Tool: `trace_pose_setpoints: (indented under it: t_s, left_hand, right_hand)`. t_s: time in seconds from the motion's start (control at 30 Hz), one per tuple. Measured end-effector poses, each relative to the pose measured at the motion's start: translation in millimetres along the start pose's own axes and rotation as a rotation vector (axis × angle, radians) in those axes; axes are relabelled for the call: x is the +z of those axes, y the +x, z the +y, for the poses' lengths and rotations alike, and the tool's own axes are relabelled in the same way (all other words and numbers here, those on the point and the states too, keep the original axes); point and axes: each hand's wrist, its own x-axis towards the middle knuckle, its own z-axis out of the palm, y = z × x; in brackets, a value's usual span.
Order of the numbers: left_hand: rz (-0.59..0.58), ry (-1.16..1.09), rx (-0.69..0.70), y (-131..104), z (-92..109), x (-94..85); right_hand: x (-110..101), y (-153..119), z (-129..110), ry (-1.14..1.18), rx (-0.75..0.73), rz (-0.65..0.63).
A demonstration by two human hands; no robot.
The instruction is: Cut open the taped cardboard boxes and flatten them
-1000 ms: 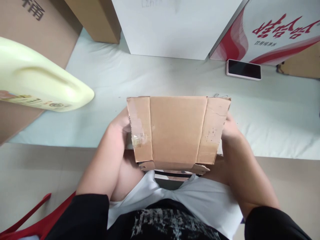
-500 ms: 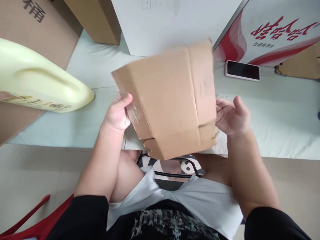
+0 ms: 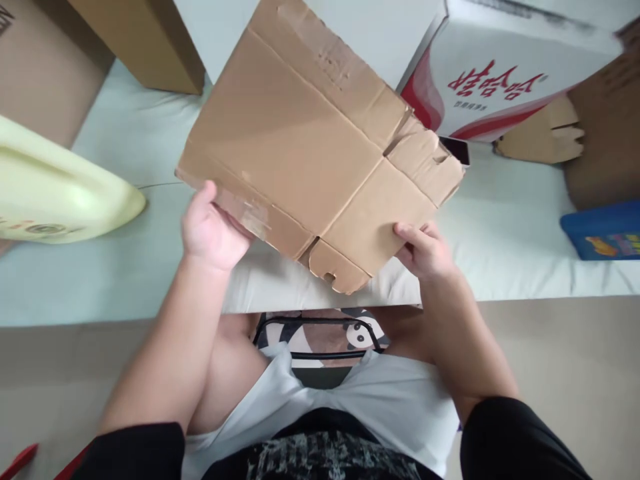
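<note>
A partly unfolded brown cardboard box (image 3: 295,127), flattened and with creased flaps, is held up slantwise over the cloth-covered table. My left hand (image 3: 213,230) grips its lower left edge, thumb on the near face and the other fingers mostly hidden behind. At the lower right, my right hand (image 3: 425,250) pinches the end panel between thumb and fingers. Notched tabs stick out at the panel's two sides. Strips of clear tape cling to the long side flaps.
On the table (image 3: 115,280) a pale yellow jug (image 3: 65,187) lies to the left. Behind stand a tall brown box (image 3: 145,40) and a white-and-red carton (image 3: 495,73). A phone (image 3: 459,151) is mostly covered by the cardboard. A blue pack (image 3: 605,230) sits far right.
The cardboard has turned clockwise and its end panel now spreads toward the lower right. My right hand, open beside it before, now pinches that panel. The view has shifted right.
</note>
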Motion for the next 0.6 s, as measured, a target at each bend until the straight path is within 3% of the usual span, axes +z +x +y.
trace_pose_setpoints:
  t_s: [0.07, 0.23, 0.37, 0.5, 0.6]
  left_hand:
    - [0.013, -0.06, -0.088, -1.9, 2.2, 4.7]
    - [0.149, -0.042, -0.229, 0.8, 1.1, 18.6]
    - [0.158, 0.001, -0.254, 2.5, -2.2, 32.8]
    - [0.137, 0.0, -0.29, 3.8, -6.0, 38.3]
    - [0.139, 0.018, -0.293, 5.6, -6.9, 37.4]
  right_hand:
    - [-17.9, -9.6, -15.2, -0.001, -0.091, 0.143]
    - [-95.4, -47.2, -57.0, 0.089, -0.414, 0.776]
    - [-159.6, -77.6, -74.0, 0.028, -0.575, 1.061]
    - [-211.8, -69.7, -89.2, -0.273, -0.455, 1.334]
    - [-241.8, -27.1, -113.3, -0.387, -0.364, 1.293]
